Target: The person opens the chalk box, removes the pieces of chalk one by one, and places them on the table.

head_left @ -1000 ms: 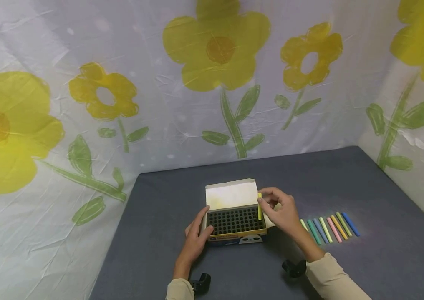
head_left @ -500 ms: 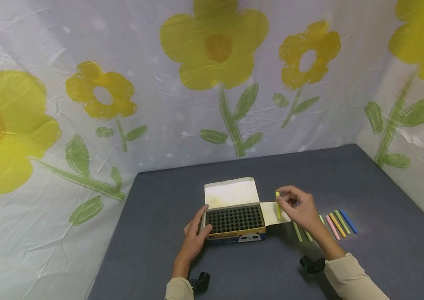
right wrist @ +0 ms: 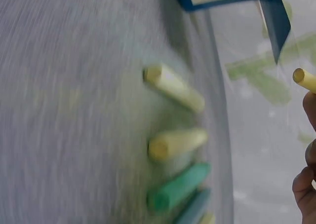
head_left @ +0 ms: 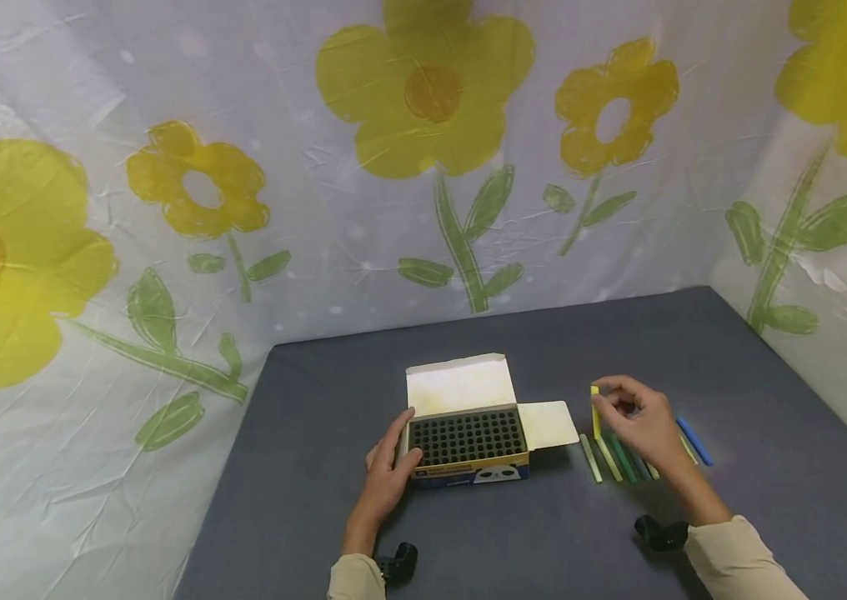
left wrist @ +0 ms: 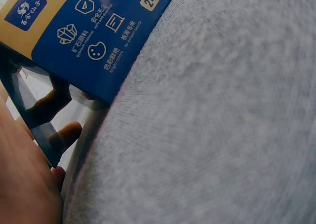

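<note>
Head view: my left hand (head_left: 390, 468) grips the open chalk box (head_left: 468, 442) at its left end; my right hand (head_left: 637, 421) pinches a yellow chalk (head_left: 594, 410) upright over the chalk row (head_left: 611, 457). Left wrist: fingers (left wrist: 66, 132) touch the box. Right wrist: chalk tip (right wrist: 303, 79) above lying sticks.

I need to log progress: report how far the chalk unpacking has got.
Nearly done: the chalk box shows only bare slots in its tray, and a row of chalk sticks lies on the table. The right hand holds a yellow stick above that row, not yet laid down; the left hand grips the box.
</note>
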`<state>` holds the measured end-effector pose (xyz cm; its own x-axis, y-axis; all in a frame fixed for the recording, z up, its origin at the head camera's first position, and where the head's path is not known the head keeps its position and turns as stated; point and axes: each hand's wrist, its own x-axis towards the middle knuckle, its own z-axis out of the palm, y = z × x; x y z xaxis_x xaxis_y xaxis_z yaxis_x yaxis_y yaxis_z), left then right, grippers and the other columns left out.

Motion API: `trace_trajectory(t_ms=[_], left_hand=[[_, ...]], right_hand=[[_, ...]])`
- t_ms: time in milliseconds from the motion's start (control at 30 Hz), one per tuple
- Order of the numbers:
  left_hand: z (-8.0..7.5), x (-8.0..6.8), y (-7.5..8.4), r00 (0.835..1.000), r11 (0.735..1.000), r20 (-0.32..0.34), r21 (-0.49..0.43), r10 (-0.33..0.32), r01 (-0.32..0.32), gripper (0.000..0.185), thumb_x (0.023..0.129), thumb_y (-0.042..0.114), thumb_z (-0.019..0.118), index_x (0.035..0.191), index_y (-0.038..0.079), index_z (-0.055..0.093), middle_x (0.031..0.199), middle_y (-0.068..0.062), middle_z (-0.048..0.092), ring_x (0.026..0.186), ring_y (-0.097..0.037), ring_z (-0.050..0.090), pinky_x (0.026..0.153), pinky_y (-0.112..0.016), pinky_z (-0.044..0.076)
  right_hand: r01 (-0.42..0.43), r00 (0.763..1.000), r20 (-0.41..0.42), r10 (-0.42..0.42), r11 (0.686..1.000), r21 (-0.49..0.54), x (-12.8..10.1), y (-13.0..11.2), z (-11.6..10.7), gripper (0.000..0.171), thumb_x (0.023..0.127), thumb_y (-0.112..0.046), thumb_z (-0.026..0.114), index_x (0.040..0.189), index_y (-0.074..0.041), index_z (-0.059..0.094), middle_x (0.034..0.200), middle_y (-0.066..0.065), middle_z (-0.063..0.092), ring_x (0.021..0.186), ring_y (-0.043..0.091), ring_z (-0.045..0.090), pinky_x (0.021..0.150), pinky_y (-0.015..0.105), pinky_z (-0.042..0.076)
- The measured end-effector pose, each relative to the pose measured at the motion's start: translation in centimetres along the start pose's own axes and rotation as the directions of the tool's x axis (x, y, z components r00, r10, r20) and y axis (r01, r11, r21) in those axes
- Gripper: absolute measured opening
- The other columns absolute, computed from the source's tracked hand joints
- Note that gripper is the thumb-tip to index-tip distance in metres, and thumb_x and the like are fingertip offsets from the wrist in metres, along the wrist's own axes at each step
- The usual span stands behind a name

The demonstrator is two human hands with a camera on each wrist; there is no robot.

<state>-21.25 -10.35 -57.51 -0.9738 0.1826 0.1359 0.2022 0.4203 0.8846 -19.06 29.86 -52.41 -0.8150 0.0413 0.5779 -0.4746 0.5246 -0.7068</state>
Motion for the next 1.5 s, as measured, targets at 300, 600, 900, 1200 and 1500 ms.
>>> trace_trajectory(t_ms=[300,600,900,1200,1500], left_hand=[[-0.1,-0.1,-0.1,1.000,1.000,0.004,-0.002,0.008,-0.008,0.058,0.103,0.029,0.057,0.155,0.044,0.037,0.164,0.000,0.035,0.149,-0.042,0.014,0.106,-0.074,0.026],[-0.2,-0.1,-0.1,1.000,1.000,0.008,-0.010,0.018,-0.018,0.058,0.103,0.030,0.058,0.155,0.043,0.037,0.164,-0.002,0.035,0.150,-0.042,0.014,0.106,-0.074,0.027],[-0.3,-0.1,-0.4,1.000,1.000,-0.004,0.001,0.027,-0.027,0.057,0.102,0.029,0.060,0.154,0.042,0.040,0.160,-0.002,0.040,0.144,-0.037,0.029,0.098,-0.062,0.037],[-0.6,-0.4,-0.3,1.000,1.000,-0.012,0.008,0.013,-0.013,0.058,0.102,0.031,0.059,0.154,0.045,0.038,0.161,-0.001,0.039,0.146,-0.037,0.027,0.100,-0.064,0.036],[-0.8,-0.6,-0.6,1.000,1.000,-0.014,0.008,0.020,-0.020,0.057,0.103,0.033,0.058,0.156,0.043,0.037,0.163,-0.005,0.036,0.148,-0.045,0.016,0.101,-0.070,0.032]], right_hand=[[-0.061,0.998,0.008,0.062,0.993,-0.098,-0.8,1.6,-3.4,0.021,0.091,0.001,0.071,0.113,-0.003,0.072,0.072,0.004,0.070,0.058,0.008,0.058,0.059,0.017,0.045],[-0.138,0.988,0.026,0.151,0.952,-0.272,-1.4,3.5,-7.7,0.020,0.095,-0.010,0.071,0.114,-0.004,0.072,0.074,0.003,0.068,0.055,0.003,0.051,0.051,0.024,0.038],[-0.131,0.952,0.188,0.242,0.877,-0.462,-1.3,5.4,-10.8,0.025,0.098,-0.019,0.067,0.112,0.001,0.071,0.080,0.005,0.072,0.060,-0.003,0.053,0.053,0.028,0.042],[-0.169,0.846,0.338,0.413,0.808,-0.564,-0.6,6.1,-11.3,0.032,0.098,-0.020,0.064,0.115,0.007,0.069,0.089,0.017,0.073,0.068,0.019,0.064,0.058,0.043,0.051],[-0.154,0.828,0.342,0.445,0.765,-0.625,-0.5,7.2,-11.0,0.030,0.095,-0.019,0.065,0.109,0.006,0.071,0.094,0.024,0.072,0.074,0.031,0.068,0.062,0.051,0.053]])
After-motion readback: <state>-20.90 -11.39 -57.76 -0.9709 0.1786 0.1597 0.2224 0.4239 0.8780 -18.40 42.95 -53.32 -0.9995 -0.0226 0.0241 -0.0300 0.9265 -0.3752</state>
